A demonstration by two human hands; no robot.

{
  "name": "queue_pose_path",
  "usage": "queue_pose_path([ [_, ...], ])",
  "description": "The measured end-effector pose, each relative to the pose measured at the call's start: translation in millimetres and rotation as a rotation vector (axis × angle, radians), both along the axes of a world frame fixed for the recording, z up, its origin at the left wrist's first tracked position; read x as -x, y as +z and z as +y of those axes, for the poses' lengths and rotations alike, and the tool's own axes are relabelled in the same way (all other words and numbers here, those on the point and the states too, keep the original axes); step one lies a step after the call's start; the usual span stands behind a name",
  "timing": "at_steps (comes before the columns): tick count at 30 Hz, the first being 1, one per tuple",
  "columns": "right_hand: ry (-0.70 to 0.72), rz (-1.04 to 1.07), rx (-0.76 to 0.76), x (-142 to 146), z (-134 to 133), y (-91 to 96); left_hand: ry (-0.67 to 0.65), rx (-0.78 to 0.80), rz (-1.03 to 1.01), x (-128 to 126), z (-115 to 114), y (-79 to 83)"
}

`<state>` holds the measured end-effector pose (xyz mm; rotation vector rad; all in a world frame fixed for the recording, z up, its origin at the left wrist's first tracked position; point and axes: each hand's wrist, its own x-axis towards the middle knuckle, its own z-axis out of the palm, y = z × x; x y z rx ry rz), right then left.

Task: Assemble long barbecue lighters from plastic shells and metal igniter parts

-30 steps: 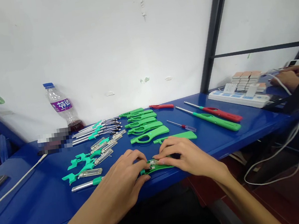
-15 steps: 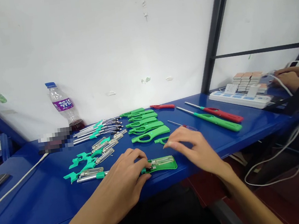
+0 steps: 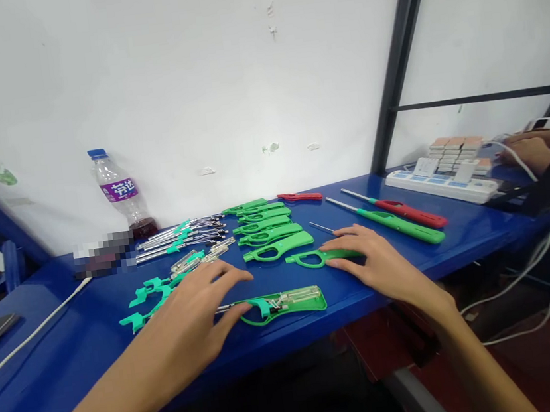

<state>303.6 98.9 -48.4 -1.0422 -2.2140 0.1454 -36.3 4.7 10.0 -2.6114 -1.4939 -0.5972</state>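
On the blue table near its front edge lies an open green lighter casing half point(image 3: 312, 305) with a clear fuel tank point(image 3: 298, 294), wires and a teal trigger point(image 3: 263, 306) in it. My left hand point(image 3: 211, 301) is over its nozzle end, thumb and index finger apart, the thumb tip at the casing's edge. Between the thumb and fingers of my right hand point(image 3: 376, 257) is another green casing half point(image 3: 314, 258), lying flat on the table; its handle end is partly covered. A screwdriver point(image 3: 321, 227) lies just behind, its handle hidden by my right hand.
Several green casing halves point(image 3: 266, 236) lie in a row behind, with a red casing point(image 3: 300, 197). Metal nozzles with wires point(image 3: 160, 247) and teal parts point(image 3: 152, 289) lie left. Two long lighters point(image 3: 402, 224), a power strip point(image 3: 440, 184) and a bottle point(image 3: 120, 191) stand around. Another person's hands point(image 3: 531, 151) are far right.
My left hand has drawn back left from the open casing, uncovering its teal trigger. My right hand has lowered onto the nearby green casing half and closed on it.
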Motion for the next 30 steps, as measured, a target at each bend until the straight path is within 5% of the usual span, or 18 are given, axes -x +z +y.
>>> queue_pose_path([
  [7, 0.069, 0.076, 0.098, 0.5, -5.8, 8.6, 0.019, -0.094, 0.021, 24.9, -2.2, 6.6],
  [18, 0.13, 0.261, 0.048, 26.1, -38.4, 25.7, 0.054, -0.261, -0.054, 24.3, -21.0, -43.3],
  [24, 0.315, 0.175, 0.064, 59.9, -53.8, 26.6, 0.073, -0.201, -0.101, 23.6, -23.9, -48.1],
  [30, 0.323, 0.165, 0.083, 67.7, -48.7, 15.4, 0.083, -0.203, -0.142, 20.0, -25.3, -51.3],
])
